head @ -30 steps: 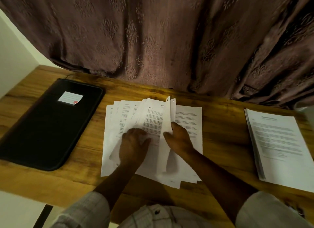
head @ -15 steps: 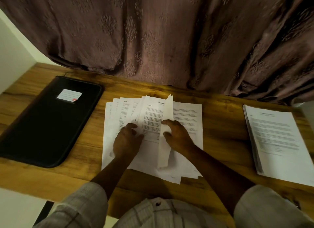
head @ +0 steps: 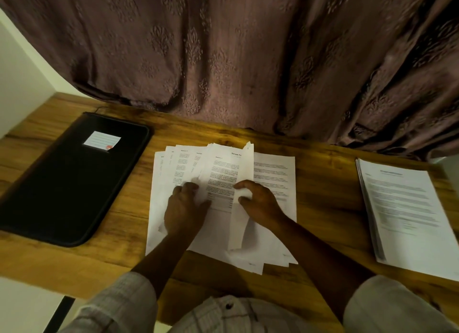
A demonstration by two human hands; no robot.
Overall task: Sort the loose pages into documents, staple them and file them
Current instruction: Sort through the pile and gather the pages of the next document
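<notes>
Head view: the left hand [head: 185, 208] lies loosely spread, pressing down the fanned loose pages [head: 273, 173] on the tabletop [head: 323, 203]. Just beside it, the right hand [head: 259, 203] pinches one upturned page [head: 246, 169]. A black folder [head: 69, 178] lies well left of the left hand.

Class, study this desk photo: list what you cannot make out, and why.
Head view: print on the loose pages is too small and blurred.
Whether the left hand grips or presses: its back hides the fingertips.
Near corner of the stack of papers: cut off by the right edge.
Writing on the label of the black folder: too small.
</notes>
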